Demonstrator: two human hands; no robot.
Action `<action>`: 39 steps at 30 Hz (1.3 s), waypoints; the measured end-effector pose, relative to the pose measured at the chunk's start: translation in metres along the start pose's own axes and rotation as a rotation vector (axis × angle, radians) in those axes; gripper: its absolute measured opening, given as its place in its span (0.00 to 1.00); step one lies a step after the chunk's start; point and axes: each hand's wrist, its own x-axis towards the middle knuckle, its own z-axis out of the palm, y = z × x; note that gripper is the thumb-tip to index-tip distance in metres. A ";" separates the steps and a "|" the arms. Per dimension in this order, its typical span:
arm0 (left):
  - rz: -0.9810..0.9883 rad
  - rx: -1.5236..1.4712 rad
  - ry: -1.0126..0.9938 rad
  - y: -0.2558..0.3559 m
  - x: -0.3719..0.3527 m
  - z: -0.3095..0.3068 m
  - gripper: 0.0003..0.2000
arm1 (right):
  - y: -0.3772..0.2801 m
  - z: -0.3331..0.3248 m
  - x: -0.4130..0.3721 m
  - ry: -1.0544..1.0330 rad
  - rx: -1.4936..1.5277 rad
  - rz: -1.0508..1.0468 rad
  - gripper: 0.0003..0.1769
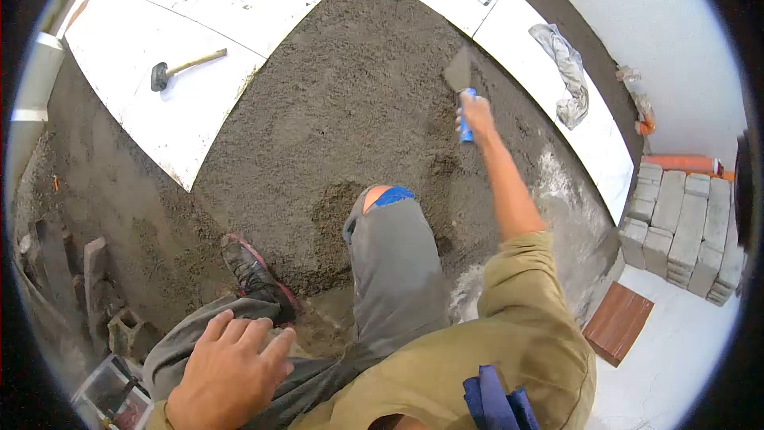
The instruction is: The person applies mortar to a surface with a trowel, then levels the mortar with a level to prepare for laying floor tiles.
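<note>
floor: mortar bed (pixel 334 111)
right hand (pixel 476 115): my fingers wrapped round trowel (pixel 459 76), blade pointing away
left hand (pixel 227 374): spread, empty, on my thigh (pixel 171 350)

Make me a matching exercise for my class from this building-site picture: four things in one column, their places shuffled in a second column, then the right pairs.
Things
1. black-headed mallet with wooden handle
2. blue-handled metal trowel
3. crumpled grey cloth
4. grey concrete blocks

Places
A. stacked at the right edge
B. gripped in the right hand over the dark sand bed
C. lying on the left white tile
D. lying on the right white tile

Pairs: 1-C, 2-B, 3-D, 4-A
</note>
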 end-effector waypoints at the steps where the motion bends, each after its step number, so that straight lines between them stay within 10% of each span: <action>1: 0.020 0.003 0.010 0.001 0.000 -0.002 0.20 | 0.000 0.014 -0.008 -0.058 0.009 -0.091 0.18; 11: 0.135 0.103 0.049 -0.002 -0.020 0.010 0.18 | -0.043 0.081 -0.044 -0.243 -0.103 -0.144 0.19; 14: 0.145 0.095 0.025 0.001 -0.022 0.011 0.19 | -0.044 0.098 -0.092 -0.624 -0.537 -0.422 0.19; 17: 0.157 0.146 0.118 0.001 -0.027 0.023 0.18 | -0.059 0.116 -0.105 -0.552 -0.509 -0.661 0.19; 29: 0.160 0.129 -0.189 0.025 -0.038 0.015 0.18 | -0.086 0.124 -0.118 -0.898 -0.757 -0.486 0.21; 32: 0.248 0.126 0.001 0.013 -0.027 0.015 0.18 | -0.070 0.138 -0.085 -0.607 -0.693 -0.887 0.24; 39: -0.150 -0.139 0.137 0.016 -0.029 0.023 0.22 | -0.097 0.119 -0.020 -0.183 -0.895 -0.693 0.23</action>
